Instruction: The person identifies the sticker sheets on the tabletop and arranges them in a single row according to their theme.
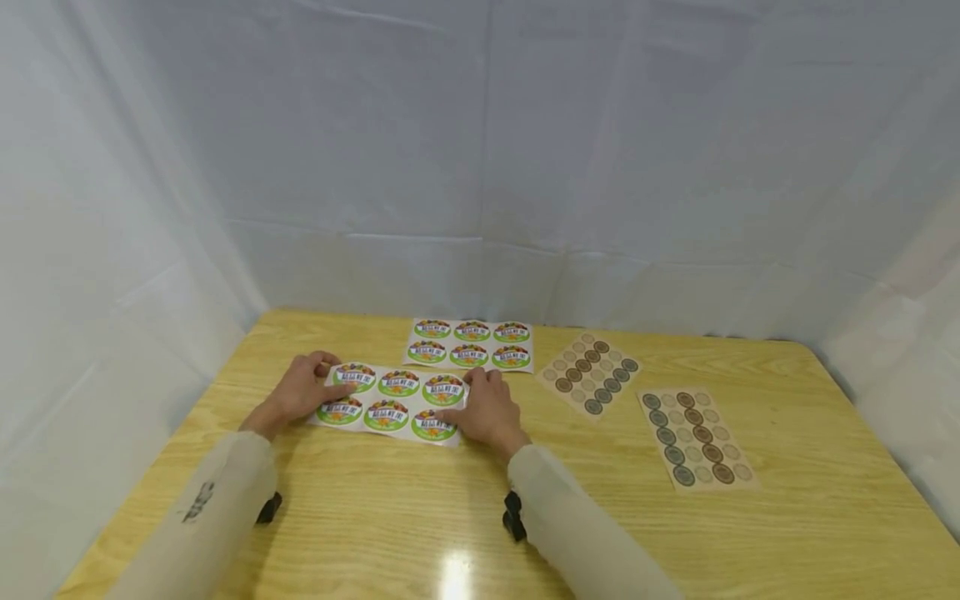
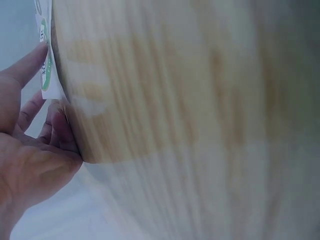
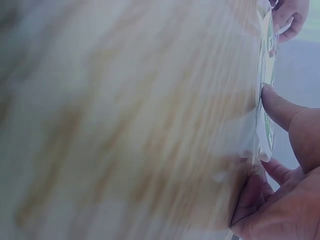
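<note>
White label sheet [image 1: 392,401] pinched at both ends

It lies left of centre on the table [image 1: 390,517], just in front of a matching sheet [image 1: 491,344]. Left hand [image 1: 300,389] and right hand [image 1: 491,414] grasp its short ends, thumbs on top. Positioning it looks like the step in hand; the next move calls for level, even handling to avoid creasing. Blurred wrist views leave its contact with the tabletop uncertain.

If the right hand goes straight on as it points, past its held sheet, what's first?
Likely the rear oval-sticker sheet, just beyond the right hand in the head view; depth is unclear.
</note>
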Motion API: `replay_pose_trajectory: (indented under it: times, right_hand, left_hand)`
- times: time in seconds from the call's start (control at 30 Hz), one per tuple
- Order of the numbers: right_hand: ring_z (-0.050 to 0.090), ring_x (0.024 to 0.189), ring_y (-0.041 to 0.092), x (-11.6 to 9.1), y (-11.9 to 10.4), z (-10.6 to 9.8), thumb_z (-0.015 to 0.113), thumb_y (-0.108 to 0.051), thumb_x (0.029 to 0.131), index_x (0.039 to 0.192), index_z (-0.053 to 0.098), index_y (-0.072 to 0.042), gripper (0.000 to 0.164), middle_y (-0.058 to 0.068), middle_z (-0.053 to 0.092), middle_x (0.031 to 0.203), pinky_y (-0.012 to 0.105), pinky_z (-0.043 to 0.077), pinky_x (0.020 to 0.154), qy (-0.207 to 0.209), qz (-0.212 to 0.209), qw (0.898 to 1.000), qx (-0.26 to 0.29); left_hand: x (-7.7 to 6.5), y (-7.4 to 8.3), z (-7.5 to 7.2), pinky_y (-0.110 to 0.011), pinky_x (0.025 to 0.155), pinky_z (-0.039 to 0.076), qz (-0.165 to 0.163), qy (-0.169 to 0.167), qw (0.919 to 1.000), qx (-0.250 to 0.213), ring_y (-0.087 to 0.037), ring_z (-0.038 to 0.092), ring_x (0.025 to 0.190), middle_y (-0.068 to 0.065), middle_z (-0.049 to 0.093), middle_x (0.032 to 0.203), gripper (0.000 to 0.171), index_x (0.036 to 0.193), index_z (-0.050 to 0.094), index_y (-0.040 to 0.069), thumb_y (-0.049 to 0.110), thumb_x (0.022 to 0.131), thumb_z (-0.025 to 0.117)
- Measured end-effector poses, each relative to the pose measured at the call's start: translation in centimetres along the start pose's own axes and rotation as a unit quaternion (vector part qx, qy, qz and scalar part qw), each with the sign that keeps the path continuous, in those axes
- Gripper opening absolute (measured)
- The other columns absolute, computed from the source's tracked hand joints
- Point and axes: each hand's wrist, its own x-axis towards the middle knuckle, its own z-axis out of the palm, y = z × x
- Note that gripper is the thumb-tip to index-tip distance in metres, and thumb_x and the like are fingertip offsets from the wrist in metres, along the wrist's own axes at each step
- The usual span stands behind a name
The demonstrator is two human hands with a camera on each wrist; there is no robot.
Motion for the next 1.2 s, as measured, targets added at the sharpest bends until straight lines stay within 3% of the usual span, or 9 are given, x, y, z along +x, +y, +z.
replay_pose_trajectory:
  times: [0.27, 0.47, 0.6, 0.97, 1.2]
  right_hand:
    - [0.056, 0.102, 0.024, -0.1, 0.0, -0.2, 0.074, -0.046, 0.081, 0.131, 0.048, -0.014, 0.065, 0.005, 0.060, 0.111, 0.047, 0.044, 0.082, -0.011, -0.006, 1.000, 0.014]
    - [0.056, 0.081, 0.016, 0.1, 0.3, -0.5, 0.065, -0.033, 0.092, 0.131, 0.051, -0.016, 0.045, -0.002, 0.060, 0.094, 0.040, 0.042, 0.074, -0.015, -0.018, 0.998, 0.064]
    - [0.053, 0.077, 0.014, -0.1, 0.2, -0.5, 0.064, -0.029, 0.093, 0.130, 0.053, -0.012, 0.043, -0.001, 0.057, 0.091, 0.035, 0.042, 0.070, -0.008, -0.034, 0.995, 0.098]
    - [0.054, 0.072, 0.013, -1.7, -1.1, -0.3, 0.066, -0.019, 0.092, 0.139, 0.047, -0.012, 0.051, 0.001, 0.058, 0.088, 0.027, 0.044, 0.059, 0.027, -0.084, 0.971, 0.220]
    - [0.054, 0.066, 0.010, -2.5, -2.0, 0.4, 0.064, -0.019, 0.093, 0.126, 0.059, -0.014, 0.034, 0.002, 0.055, 0.089, 0.024, 0.044, 0.052, 0.011, -0.100, 0.960, 0.263]
  left_hand:
    - [-0.3, 0.1, -0.1, -0.031, 0.062, 0.047, -0.010, -0.013, 0.9996, -0.021, -0.021, 0.057, 0.073, -0.021, 0.054, 0.100, 0.056, 0.130, 0.044, -0.007, 0.026, 0.091, 0.067]
    - [-0.4, 0.1, -0.4, -0.041, 0.079, 0.047, 0.003, 0.004, 1.0000, -0.007, -0.029, 0.054, 0.091, -0.024, 0.054, 0.109, 0.055, 0.132, 0.047, -0.009, 0.024, 0.092, 0.066]
    - [-0.9, 0.3, -0.7, -0.043, 0.082, 0.045, 0.026, 0.020, 0.9995, -0.004, -0.031, 0.052, 0.096, -0.023, 0.055, 0.110, 0.050, 0.130, 0.050, -0.009, 0.021, 0.093, 0.064]
    - [-3.2, -0.3, -2.6, -0.028, 0.067, 0.046, 0.040, 0.050, 0.9976, -0.025, -0.023, 0.053, 0.086, -0.014, 0.056, 0.102, 0.054, 0.133, 0.051, -0.003, 0.032, 0.094, 0.062]
    - [-4.6, -1.7, -3.8, -0.025, 0.064, 0.049, 0.051, 0.047, 0.9970, -0.034, -0.022, 0.057, 0.084, -0.016, 0.056, 0.102, 0.056, 0.137, 0.047, -0.002, 0.030, 0.093, 0.063]
